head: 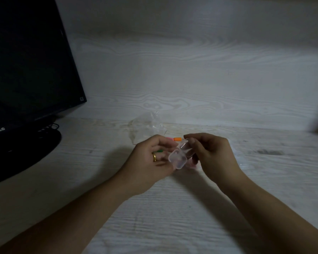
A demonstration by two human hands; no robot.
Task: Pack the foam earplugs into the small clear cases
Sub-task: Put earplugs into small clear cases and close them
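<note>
On the worktop (173, 208), the monitor (26, 70) stands far left; the plastic bag (147, 125) lies behind both hands, earplugs (177, 139) between.

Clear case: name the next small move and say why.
Probably slip the green earplug into the clear case: both the left hand and right hand hold the case, seemingly open, and the green plug sits at the left fingers.

My left hand (154, 158) and right hand (207, 153) meet in front, fingers curled, both forearms angled inward.
</note>
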